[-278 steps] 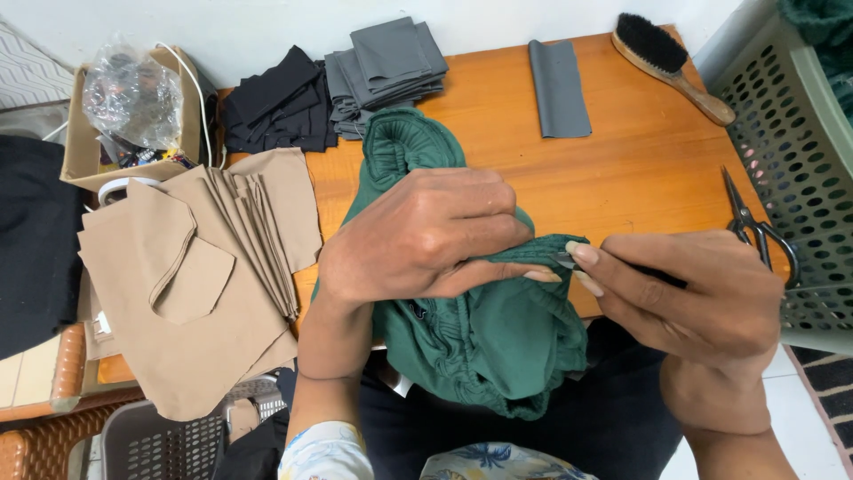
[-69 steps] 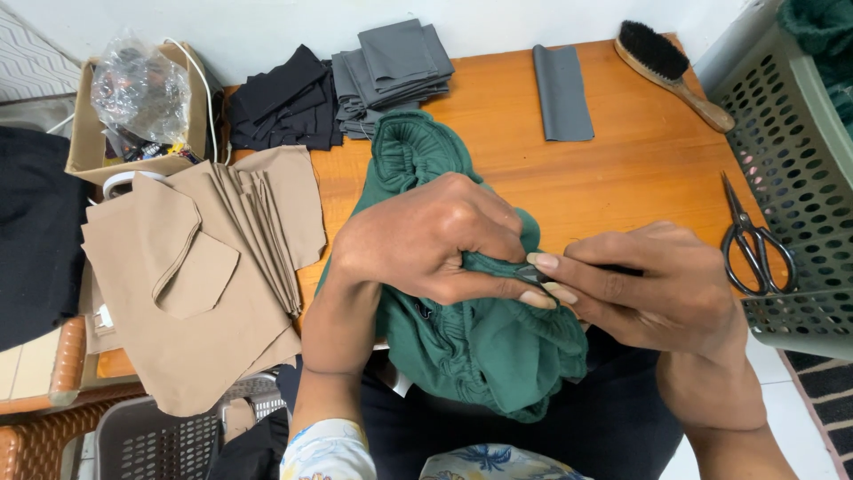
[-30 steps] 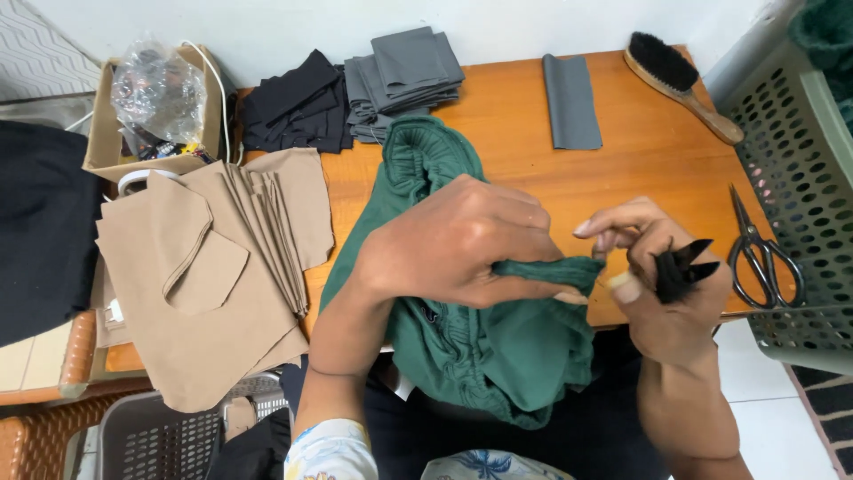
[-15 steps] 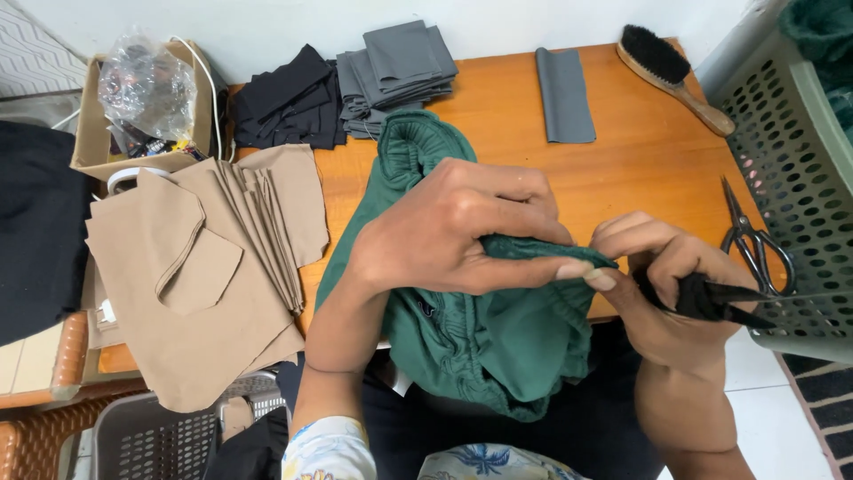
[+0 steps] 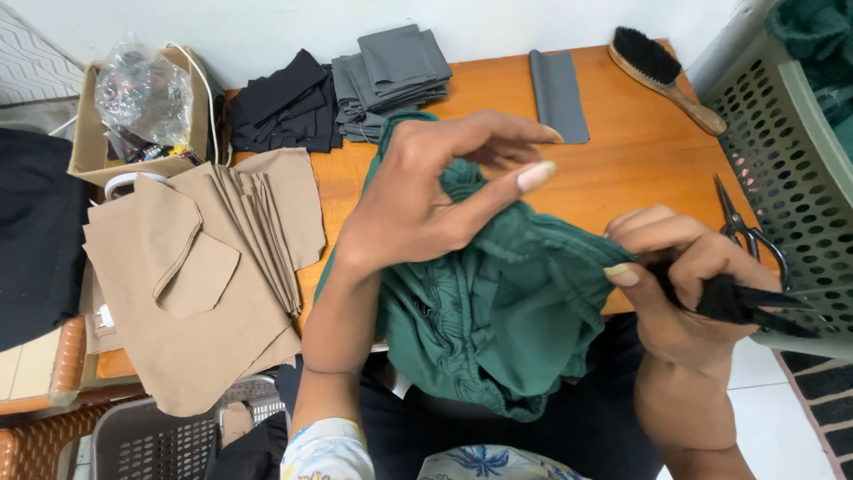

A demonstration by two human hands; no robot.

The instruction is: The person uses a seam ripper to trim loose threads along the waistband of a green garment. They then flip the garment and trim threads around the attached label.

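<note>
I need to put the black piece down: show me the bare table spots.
Bare wood lies between the grey strip, the brush and the scissors. The table's left half is crowded with tan pieces, black and grey stacks; the green garment fills the middle.

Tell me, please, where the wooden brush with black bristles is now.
In the head view the brush lies at the far right corner of the orange table, between the grey fabric strip and the green perforated basket.

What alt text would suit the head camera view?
A left hand rests on a green garment while the right hand pinches a black cord at its edge, above an orange table bearing tan fabric pieces and scissors.
</note>
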